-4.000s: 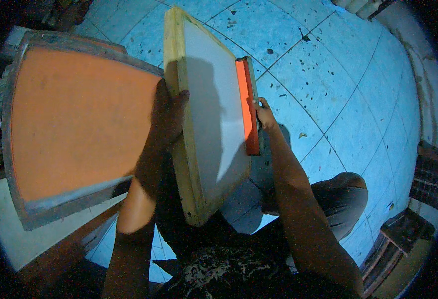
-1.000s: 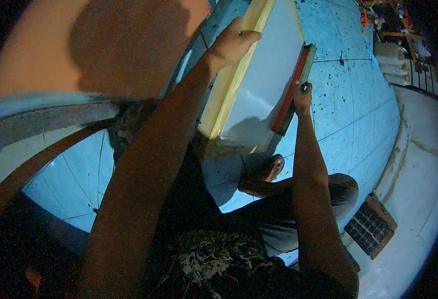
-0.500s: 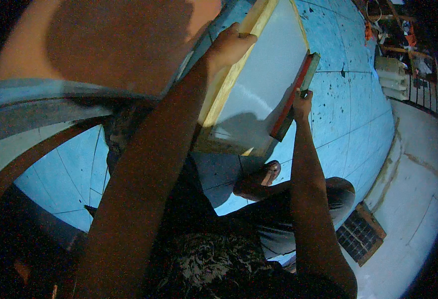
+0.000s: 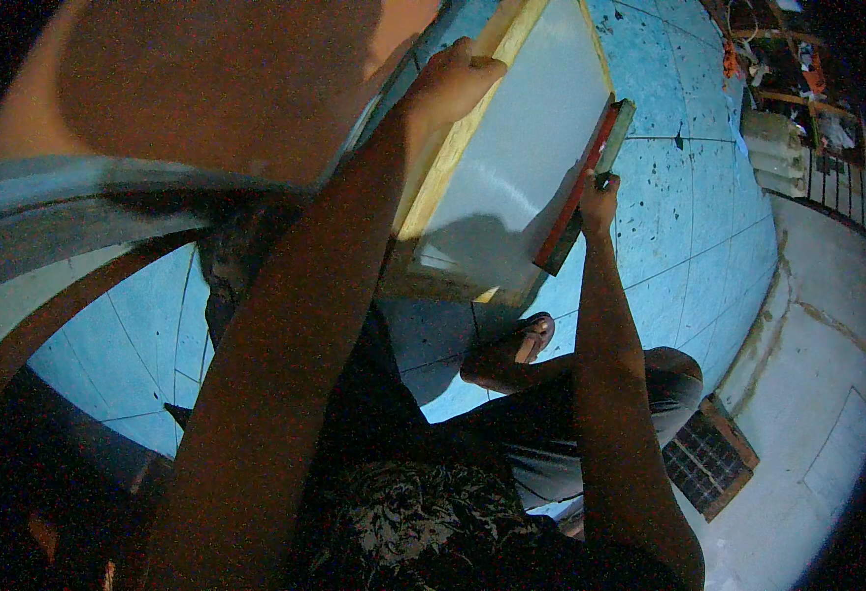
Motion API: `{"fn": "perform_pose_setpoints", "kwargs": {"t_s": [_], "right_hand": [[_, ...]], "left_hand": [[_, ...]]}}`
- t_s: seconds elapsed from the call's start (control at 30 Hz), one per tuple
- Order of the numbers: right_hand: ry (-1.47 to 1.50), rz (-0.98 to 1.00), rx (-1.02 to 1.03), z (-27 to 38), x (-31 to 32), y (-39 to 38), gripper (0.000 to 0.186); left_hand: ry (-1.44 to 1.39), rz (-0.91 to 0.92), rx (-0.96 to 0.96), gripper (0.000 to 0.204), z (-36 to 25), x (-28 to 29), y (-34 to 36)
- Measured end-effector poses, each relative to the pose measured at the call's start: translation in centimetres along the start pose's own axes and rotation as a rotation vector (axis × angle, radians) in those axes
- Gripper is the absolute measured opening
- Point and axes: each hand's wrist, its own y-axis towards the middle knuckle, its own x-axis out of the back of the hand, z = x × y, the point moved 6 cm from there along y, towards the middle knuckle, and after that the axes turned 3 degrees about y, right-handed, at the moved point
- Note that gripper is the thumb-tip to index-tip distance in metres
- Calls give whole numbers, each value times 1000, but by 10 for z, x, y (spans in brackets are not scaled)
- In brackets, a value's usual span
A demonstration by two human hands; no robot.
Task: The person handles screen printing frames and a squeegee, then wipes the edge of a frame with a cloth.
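Observation:
My left hand (image 4: 460, 81) grips the left side of a yellow wooden screen frame (image 4: 470, 126), with the thumb lying over the edge. Pale translucent mesh (image 4: 527, 118) is stretched across the frame, which is held tilted, and shadows fall on its lower part. My right hand (image 4: 599, 204) is closed around a long squeegee-like bar (image 4: 607, 146), red along the mesh side and grey-green on the outer side. The bar slants along the frame's right side, over or against the mesh; I cannot tell whether it touches. Its exact kind is unclear in the dim light.
Blue tiled floor (image 4: 689, 212) with dark specks spreads below. A foot in a sandal (image 4: 533, 337) lies under the frame. An orange-brown surface (image 4: 206, 79) with a large shadow stands at upper left. A wood-edged grille (image 4: 711, 458) and cluttered shelves (image 4: 798, 69) are at right.
The view has shifted slightly. Both hands keep their holds, and the frame and bar are in nearly the same place, with the left hand a little higher in the picture.

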Motion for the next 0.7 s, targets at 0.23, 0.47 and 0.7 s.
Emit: {"fn": "perform_pose_setpoints", "kwargs": {"t_s": [0.23, 0.47, 0.7], "right_hand": [[17, 14, 72, -3, -5, 2, 39], [-106, -15, 20, -14, -3, 5, 43], [-63, 20, -4, -18, -4, 4, 49]], "left_hand": [[92, -33, 50, 69, 16, -2, 13], [89, -143, 90, 72, 6, 1, -6], [-10, -160, 40, 55, -5, 5, -8]]}}
